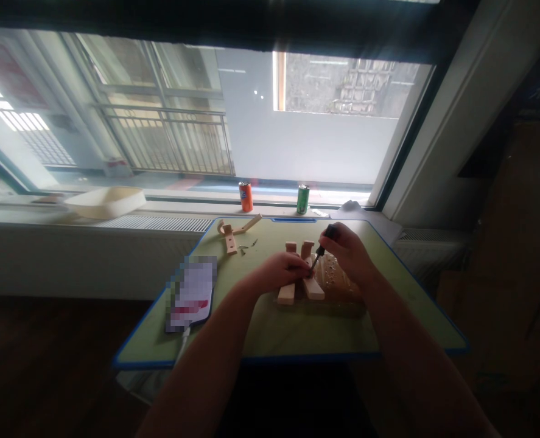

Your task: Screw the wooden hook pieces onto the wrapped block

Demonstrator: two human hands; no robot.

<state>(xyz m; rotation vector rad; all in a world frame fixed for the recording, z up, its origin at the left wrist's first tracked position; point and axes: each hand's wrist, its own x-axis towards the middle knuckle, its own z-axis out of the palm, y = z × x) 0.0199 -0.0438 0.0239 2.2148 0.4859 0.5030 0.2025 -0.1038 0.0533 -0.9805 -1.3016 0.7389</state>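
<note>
My right hand (343,243) is closed round the black handle of a screwdriver (319,250), which slants down to the left. Its tip meets one of two light wooden pieces, the right wooden piece (314,288). My left hand (285,269) lies across the left wooden piece (287,294), its fingertips pressed together at the screwdriver's tip. Whatever those fingertips pinch is too small and hidden to make out. Under and beside the wood is a brown block in clear plastic wrap (336,274). Further left lie more wooden parts (230,238) and several screws (243,250).
The green table (260,328) has a blue edge. A phone (194,295) with a white cable lies at its left. On the windowsill stand an orange can (246,197), a green can (302,199) and a cream basin (108,202). Cardboard (502,255) stands at the right.
</note>
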